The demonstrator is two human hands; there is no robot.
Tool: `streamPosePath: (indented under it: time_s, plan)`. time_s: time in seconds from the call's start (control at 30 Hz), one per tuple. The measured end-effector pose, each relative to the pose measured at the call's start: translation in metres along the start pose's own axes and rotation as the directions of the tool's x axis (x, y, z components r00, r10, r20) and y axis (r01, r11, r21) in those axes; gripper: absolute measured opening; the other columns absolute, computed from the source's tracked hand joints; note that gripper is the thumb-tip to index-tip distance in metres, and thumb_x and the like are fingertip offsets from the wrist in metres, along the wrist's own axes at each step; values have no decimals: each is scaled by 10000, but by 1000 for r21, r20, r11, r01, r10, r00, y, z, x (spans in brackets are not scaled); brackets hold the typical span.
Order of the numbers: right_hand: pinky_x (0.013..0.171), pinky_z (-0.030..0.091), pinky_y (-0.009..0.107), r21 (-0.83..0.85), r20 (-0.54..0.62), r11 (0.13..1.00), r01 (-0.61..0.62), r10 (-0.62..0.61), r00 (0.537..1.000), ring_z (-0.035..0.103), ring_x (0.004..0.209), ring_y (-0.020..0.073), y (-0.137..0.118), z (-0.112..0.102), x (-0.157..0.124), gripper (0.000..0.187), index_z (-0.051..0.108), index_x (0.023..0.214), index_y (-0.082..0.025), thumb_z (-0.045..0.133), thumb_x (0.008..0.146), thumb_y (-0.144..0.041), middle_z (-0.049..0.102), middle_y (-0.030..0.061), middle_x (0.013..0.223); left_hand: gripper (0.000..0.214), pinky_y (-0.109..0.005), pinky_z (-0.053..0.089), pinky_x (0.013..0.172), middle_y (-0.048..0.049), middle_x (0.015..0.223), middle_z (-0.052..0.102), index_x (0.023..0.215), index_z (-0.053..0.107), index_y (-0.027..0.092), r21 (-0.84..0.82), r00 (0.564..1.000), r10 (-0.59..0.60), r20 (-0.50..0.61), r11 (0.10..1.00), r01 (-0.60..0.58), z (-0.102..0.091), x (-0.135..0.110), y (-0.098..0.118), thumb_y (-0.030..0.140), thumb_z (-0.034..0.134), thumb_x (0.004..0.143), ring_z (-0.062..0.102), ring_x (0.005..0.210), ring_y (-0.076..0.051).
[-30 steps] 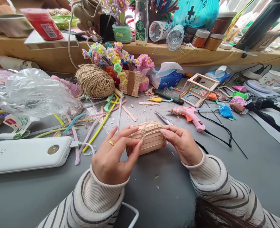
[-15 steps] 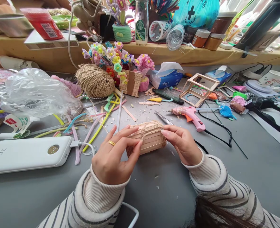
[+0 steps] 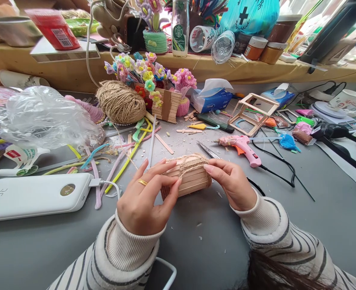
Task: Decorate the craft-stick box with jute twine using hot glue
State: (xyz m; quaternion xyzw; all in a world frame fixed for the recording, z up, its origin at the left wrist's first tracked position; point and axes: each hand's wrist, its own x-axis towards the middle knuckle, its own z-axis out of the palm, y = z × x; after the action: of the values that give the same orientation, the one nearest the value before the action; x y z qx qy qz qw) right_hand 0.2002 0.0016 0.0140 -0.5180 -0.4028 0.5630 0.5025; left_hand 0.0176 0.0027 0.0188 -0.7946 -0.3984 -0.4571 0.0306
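Centre frame, on grey table point(image 3: 214, 245), left hand point(image 3: 141, 203) and right hand point(image 3: 235, 184) clamp fingers on both ends of the stick cylinder point(image 3: 193, 181); wrapping its twine point(image 3: 193, 162) seems underway, strand likely needs holding taut.

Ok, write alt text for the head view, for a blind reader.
The left hand and right hand hold a small wooden craft-stick cylinder wrapped in jute twine at a cluttered grey table. A pink glue gun lies beyond; a white power bank sits left.
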Motion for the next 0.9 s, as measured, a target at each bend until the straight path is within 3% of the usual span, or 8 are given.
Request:
streamPosePath:
  time_s: [0.47,0.9]
  plan:
    - [702,452,298,-1,-13,1000,2,-2,1000,575,756,168,1,1,0,223,691,743,-172,678,658,-377,683,35,765,60,-419,478,934,-55,966,690,739,570,183,9,1000,16,14,1000,-16,-1,0,-1,149,615,718,662,886,-214]
    - [660,433,290,1,-35,1000,-21,21,999,550,712,160,1,2,1,230,678,702,-164,681,639,-385,655,29,712,114,-396,476,945,-69,968,690,819,593,175,32,985,136,105,990,-140,-9,4,-13,131,629,720,666,864,-191]
